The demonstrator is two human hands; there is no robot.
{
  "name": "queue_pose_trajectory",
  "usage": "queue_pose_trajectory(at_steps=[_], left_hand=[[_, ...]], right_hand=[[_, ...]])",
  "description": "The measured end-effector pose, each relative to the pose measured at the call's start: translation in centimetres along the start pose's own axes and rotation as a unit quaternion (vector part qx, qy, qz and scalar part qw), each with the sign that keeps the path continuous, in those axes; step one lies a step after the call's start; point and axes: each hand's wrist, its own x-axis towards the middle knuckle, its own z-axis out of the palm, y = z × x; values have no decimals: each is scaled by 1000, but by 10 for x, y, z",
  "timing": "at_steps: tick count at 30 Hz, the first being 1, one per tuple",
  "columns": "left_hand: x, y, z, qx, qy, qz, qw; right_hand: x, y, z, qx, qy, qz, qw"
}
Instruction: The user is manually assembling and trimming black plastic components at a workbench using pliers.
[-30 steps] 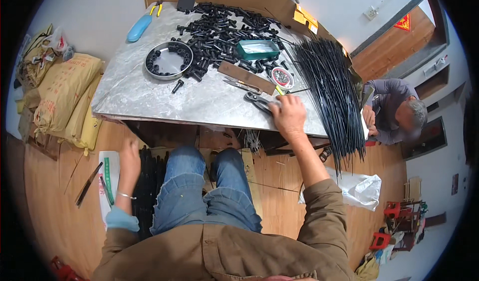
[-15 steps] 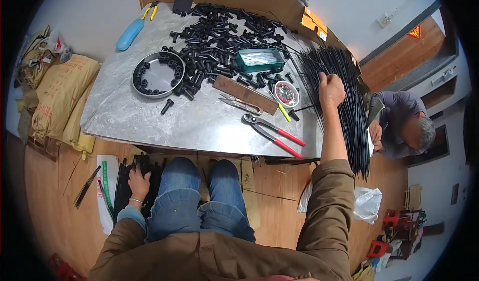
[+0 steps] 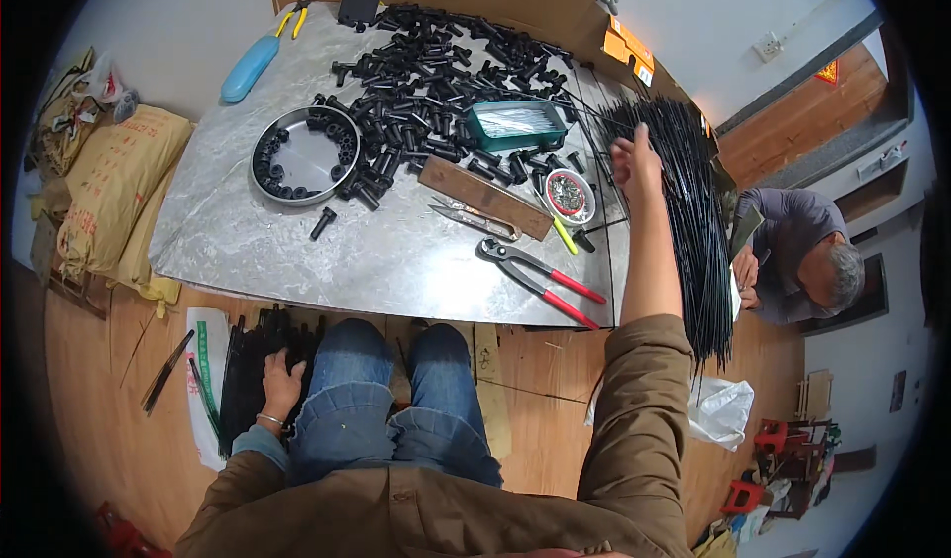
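Note:
My right hand (image 3: 639, 167) is over a thick bundle of long thin black rods (image 3: 693, 231) at the table's right side. Its fingers look apart, some bent toward the left, and I make out nothing held in them. Low on the left, beside my knee, my left hand (image 3: 281, 388) rests with parted fingers on a dark pile of black strips or rods (image 3: 248, 370). Left of the right hand are a small round dish of tiny metal pieces (image 3: 568, 195), a green tray of thin pale pieces (image 3: 515, 122) and red-handled pincers (image 3: 545, 283).
Black bolts (image 3: 416, 102) cover the table's back. A round metal pan (image 3: 305, 184) holds black ring-like parts. Scissors (image 3: 475, 218) lie by a brown bar (image 3: 485, 198). Blue-cased yellow pliers (image 3: 253, 68) sit far left. Another person (image 3: 792, 231) bends at right; sacks (image 3: 124, 182) stand left.
My right hand has shifted slightly left and its fingers have loosened from a closed pinch. My left hand has moved slightly down on the dark pile. The view has shifted a little.

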Motion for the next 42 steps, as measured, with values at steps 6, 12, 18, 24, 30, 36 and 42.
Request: queue_pose_trajectory(at_steps=[6, 12, 18, 24, 30, 36, 42], left_hand=[[-6, 2, 4, -35, -11, -3, 999], [-6, 11, 2, -52, -35, -1, 998], [-1, 18, 3, -54, 8, 33, 998], [-4, 24, 8, -75, -20, 28, 997], [-17, 7, -5, -77, -7, 14, 997], [-18, 14, -3, -92, -15, 7, 996], [-29, 6, -4, -101, 1, 9, 995]], right_hand=[[1, -31, 52, 340, -111, 131, 924], [-49, -123, 65, 460, -225, 32, 858], [-86, -206, 8, 177, -386, -143, 894], [-7, -57, -85, -396, 122, -273, 868], [-116, -4, -78, -573, 46, -65, 816], [-109, 4, -74, -585, 7, -56, 809], [-116, 27, -55, -567, 96, -181, 798]])
